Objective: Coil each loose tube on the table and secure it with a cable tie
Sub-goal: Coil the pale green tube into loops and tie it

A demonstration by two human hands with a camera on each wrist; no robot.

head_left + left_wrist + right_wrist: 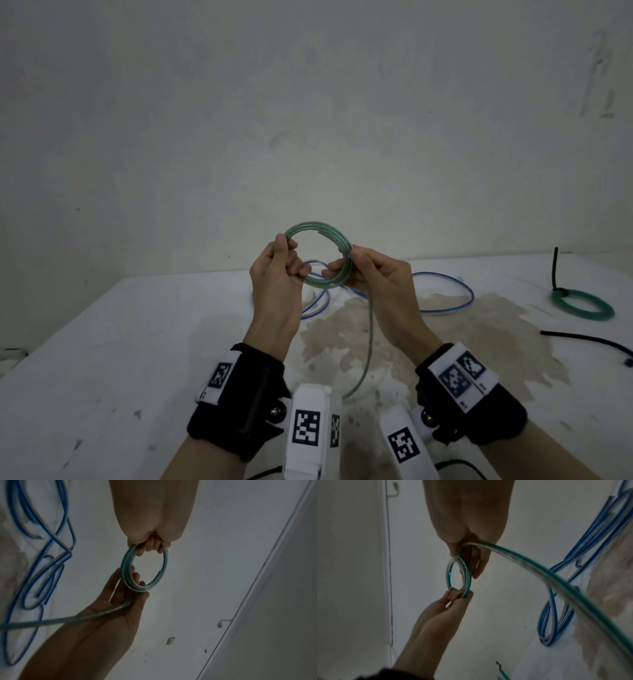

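Observation:
Both hands hold a clear green-striped tube coil [318,253] up above the white table [102,342]. My left hand [284,260] pinches the coil's left side between thumb and fingers [150,545]. My right hand [363,270] grips the right side, where the tube's loose tail [368,342] leaves the coil and hangs down to the table. In the left wrist view the coil [144,568] shows a few turns, and the right hand [130,588] cups its lower part. In the right wrist view the tail [556,582] runs out to the lower right.
A loose blue tube [442,291] lies tangled on the table behind the hands. At the far right sits a coiled green tube [582,305] with a black tie standing up from it [555,270]. A black cable tie [589,342] lies near the right edge. A brown stain [445,335] marks the table.

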